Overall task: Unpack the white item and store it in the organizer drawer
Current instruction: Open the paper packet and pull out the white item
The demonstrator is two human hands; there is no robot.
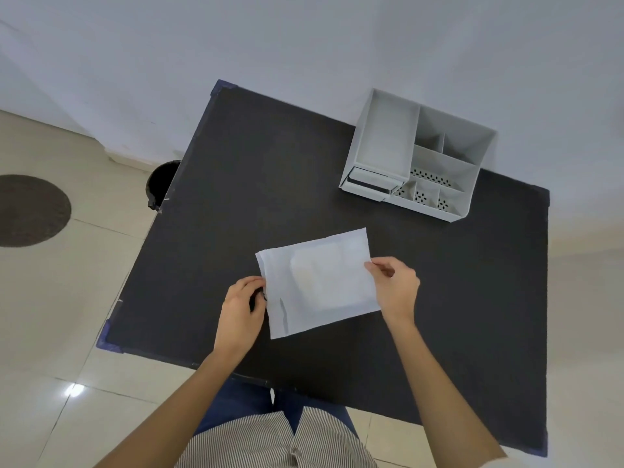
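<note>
Head view: both hands pinch the pouch (317,282) — left hand (243,307) at its flap, right hand (393,287) steadying the opposite edge — ready to open.

A black table (236,184) stood on a tiled floor. On it lay a white packet (319,282) near the front and a grey organizer (381,140) at the far right.

A white packet (319,282) is held flat over the black table (236,184), pinched at its left edge by the left hand (241,307) and at its right edge by the right hand (393,287). A grey organizer (413,155) (its drawer (371,184) partly pulled out) is set at the far right, well apart.
</note>
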